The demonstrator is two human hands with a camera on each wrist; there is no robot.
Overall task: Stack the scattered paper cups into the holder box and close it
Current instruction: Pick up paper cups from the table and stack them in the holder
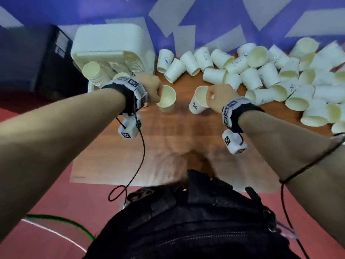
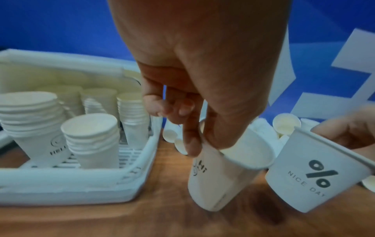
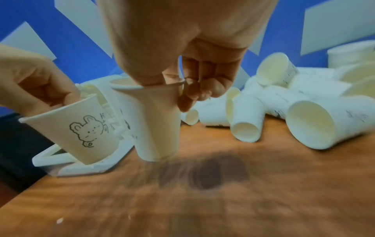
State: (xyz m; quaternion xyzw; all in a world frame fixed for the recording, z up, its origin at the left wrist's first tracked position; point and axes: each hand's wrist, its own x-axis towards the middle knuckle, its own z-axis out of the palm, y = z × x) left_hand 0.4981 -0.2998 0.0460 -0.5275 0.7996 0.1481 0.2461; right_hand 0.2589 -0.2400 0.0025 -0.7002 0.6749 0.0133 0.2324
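My left hand (image 1: 156, 95) pinches the rim of a white paper cup (image 1: 167, 99) with a bunny print (image 3: 81, 128), thumb inside, held tilted above the wooden table (image 1: 168, 146). My right hand (image 1: 210, 97) pinches a second cup (image 1: 198, 101) printed "NICE DAY" (image 2: 312, 176) the same way. The two cups hang side by side, a small gap apart. The white holder box (image 2: 61, 189) stands at the table's back left, its lid (image 1: 110, 38) raised, with several cup stacks (image 2: 93, 141) inside. Both hands are just right of the box.
A large pile of loose cups (image 1: 261, 71) lies on its sides across the back right of the table. A black cabinet (image 1: 46, 62) stands left of the box. Behind is a blue wall with white sheets. Bare tabletop lies below my hands.
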